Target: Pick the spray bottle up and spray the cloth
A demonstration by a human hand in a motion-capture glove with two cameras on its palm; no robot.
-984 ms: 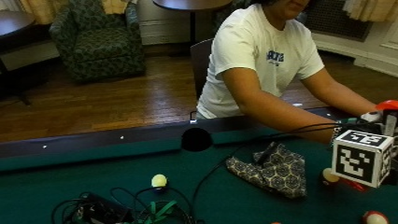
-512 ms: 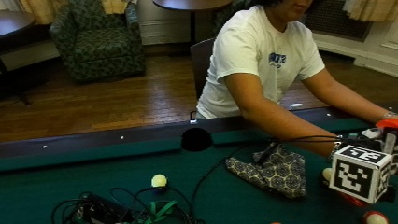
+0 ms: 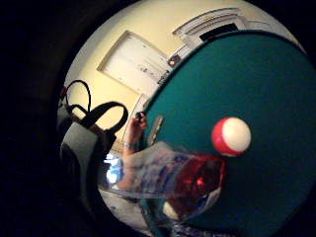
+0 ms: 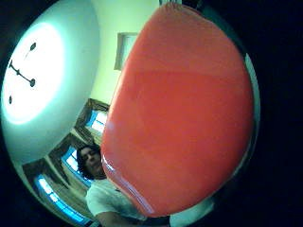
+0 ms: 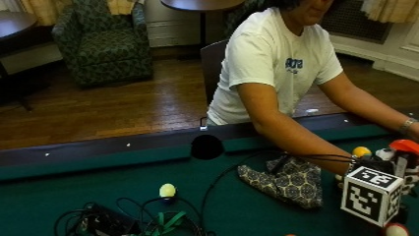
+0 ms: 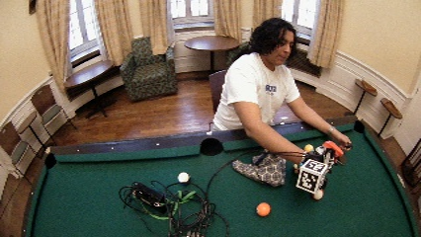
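the spray bottle stands on the green felt of the pool table, near the person's side rail and just beside the patterned cloth. its head is red-orange; the little-finger palm view shows a clear plastic body with printed lettering, so it is probably light, rigid enough to hold, and smooth, likely to slip if taken low. the neck under the red head is the sensible place to hold, with one finger free for the trigger. the gloved right hand is right at the bottle, the red head filling the thumb-side palm view, but its fingers are hidden; whether they hold the bottle cannot be told. a red-and-white ball lies close by on the felt.
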